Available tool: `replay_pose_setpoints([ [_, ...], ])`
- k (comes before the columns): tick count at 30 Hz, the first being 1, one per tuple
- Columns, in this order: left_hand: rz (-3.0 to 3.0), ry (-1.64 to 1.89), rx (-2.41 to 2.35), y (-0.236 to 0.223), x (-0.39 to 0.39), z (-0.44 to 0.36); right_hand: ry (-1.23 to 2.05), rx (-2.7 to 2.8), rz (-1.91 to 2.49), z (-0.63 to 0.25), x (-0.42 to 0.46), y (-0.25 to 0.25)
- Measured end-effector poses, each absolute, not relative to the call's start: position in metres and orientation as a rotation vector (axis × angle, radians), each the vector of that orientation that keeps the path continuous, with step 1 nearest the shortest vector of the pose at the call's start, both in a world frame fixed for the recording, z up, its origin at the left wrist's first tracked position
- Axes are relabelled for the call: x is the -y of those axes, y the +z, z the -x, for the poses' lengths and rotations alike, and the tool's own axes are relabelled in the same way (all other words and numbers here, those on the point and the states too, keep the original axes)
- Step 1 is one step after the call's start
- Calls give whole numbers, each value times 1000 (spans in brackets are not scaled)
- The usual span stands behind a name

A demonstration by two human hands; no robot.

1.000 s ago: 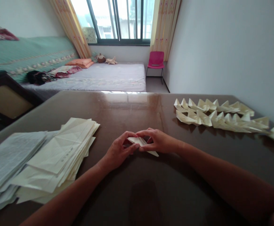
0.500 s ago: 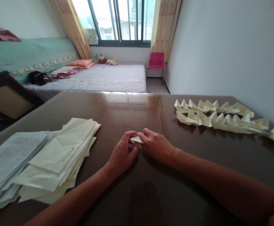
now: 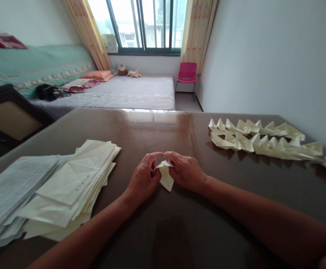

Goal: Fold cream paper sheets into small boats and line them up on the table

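Observation:
Between my two hands is a small piece of folded cream paper (image 3: 166,178), a pointed flap of it hanging down toward me. My left hand (image 3: 144,173) pinches its left side with thumb and fingers. On the opposite side my right hand (image 3: 187,170) grips the paper, its thumb hidden behind the knuckles. The index fingertips of both hands meet above the fold. To the left lies a stack of creased cream paper sheets (image 3: 67,179). Two rows of folded paper boats (image 3: 277,147) stand at the right.
Printed sheets (image 3: 20,190) lie at the far left of the glossy brown table (image 3: 151,130). Past the table are a bed (image 3: 140,89), a pink chair (image 3: 187,73) and a dark wooden chair or cabinet (image 3: 8,116). A white wall rises on the right.
The folded paper has turned and opened out, so a pointed flap now faces down toward me. Both hands have shifted their grip, and the index fingers now touch above it.

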State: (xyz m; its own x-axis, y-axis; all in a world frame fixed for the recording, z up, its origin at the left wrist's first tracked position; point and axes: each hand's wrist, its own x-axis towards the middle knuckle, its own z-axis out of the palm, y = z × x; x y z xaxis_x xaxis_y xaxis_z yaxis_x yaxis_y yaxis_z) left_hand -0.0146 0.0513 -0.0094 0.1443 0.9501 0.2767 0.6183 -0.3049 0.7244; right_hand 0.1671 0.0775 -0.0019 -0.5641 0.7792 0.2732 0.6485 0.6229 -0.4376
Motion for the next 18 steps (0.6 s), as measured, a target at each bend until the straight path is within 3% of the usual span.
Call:
replay_pose_setpoints([
  [18, -2145, 844, -1472, -15, -59, 27, 492, 2497, 1013, -181, -95, -10],
])
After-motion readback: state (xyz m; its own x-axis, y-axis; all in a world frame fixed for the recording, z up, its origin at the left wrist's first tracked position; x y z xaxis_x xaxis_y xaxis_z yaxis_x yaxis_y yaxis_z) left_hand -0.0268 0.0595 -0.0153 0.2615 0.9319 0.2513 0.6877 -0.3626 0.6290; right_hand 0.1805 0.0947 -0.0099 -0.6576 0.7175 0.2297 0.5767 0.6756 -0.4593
